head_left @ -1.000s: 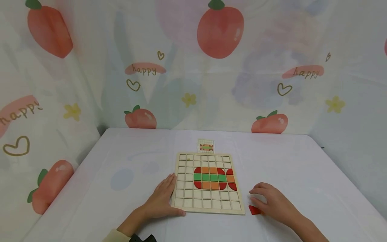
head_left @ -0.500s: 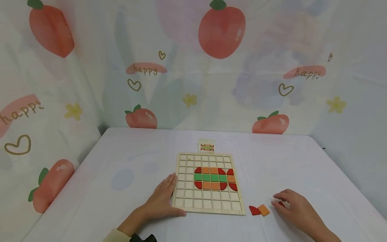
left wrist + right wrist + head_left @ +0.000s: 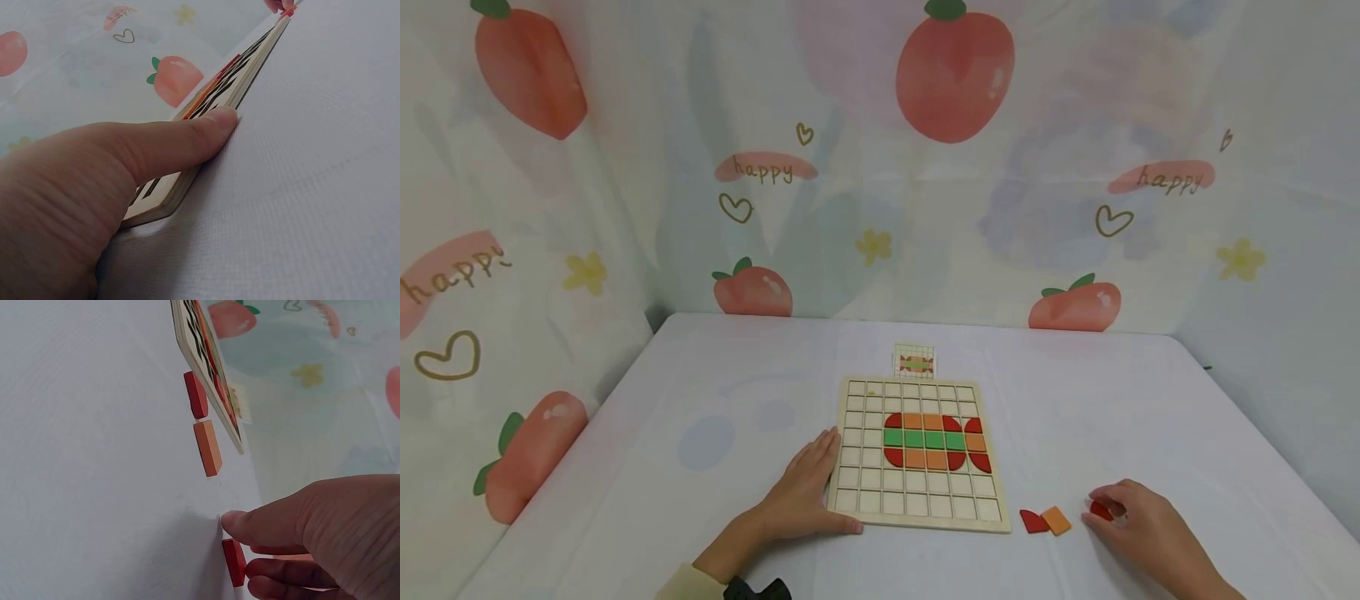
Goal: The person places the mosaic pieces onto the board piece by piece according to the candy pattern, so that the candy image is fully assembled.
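Note:
On the table lies a square wooden grid board (image 3: 906, 502) with red, orange and green tiles set in its cells. My left hand (image 3: 801, 492) rests along the board's left edge, fingers extended, the thumb on its near left corner; the left wrist view shows this thumb (image 3: 187, 140) on the rim. To the right of the board, my right hand (image 3: 1150, 529) pinches a red tile (image 3: 1101, 511) with curved thumb and fingers, low at the table top. In the right wrist view this red tile (image 3: 234, 562) sits against the fingertips, partly hidden.
Between board and right hand lie a loose red tile with a rounded side (image 3: 1033, 522) and an orange square tile (image 3: 1056, 521), nearly touching. A small pattern card (image 3: 914, 362) stands behind the board. A printed curtain (image 3: 880, 192) encloses the table's back and sides.
My right hand has moved rightward from beside the red and orange tiles, uncovering the orange one, and has closed its fingers about another red tile. My left hand stays at the board.

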{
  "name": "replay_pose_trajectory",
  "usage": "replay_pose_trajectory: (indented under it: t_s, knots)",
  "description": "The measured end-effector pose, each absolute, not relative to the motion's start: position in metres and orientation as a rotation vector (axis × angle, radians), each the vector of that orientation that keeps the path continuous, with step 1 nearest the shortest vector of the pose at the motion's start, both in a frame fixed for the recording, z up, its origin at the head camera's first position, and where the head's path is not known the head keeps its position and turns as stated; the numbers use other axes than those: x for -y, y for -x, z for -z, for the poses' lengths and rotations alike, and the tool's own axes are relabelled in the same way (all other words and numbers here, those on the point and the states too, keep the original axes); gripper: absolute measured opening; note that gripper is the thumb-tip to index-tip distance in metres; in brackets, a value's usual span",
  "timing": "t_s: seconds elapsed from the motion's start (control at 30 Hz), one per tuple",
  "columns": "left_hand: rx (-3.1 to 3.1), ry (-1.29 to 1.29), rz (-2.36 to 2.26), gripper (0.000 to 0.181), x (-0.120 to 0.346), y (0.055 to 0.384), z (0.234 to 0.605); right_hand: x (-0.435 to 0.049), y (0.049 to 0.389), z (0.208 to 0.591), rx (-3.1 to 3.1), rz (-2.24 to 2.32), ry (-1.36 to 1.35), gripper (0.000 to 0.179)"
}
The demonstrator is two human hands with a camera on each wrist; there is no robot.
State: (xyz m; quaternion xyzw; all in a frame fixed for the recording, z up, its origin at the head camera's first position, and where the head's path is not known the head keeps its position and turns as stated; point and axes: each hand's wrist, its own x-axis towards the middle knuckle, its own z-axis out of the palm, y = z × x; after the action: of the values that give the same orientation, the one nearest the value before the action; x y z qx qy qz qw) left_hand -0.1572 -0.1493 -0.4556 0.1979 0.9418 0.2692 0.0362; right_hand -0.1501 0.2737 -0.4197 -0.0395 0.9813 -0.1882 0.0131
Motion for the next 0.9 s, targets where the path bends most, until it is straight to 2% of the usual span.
replay_pose_trajectory:
  t_s: [0.47,0.73,0.9]
  knots:
    - [-2.883,-0.618,-0.837,0.123,0.1488,0.1585,0.4540,-0.2771,0.1517,0.4196,-3.039,0.635,0.071,0.032]
    - [-2.885,-0.607,-0.834,0.122,0.1489,0.1578,0.4541,-0.2779,0.1525,0.4181,-3.076,0.691,0.235,0.020]
    - [-2.885,-0.606,-0.830,0.122,0.1488,0.1576,0.4537,-0.2777,0.1536,0.4187,-3.109,0.669,0.305,0.020]
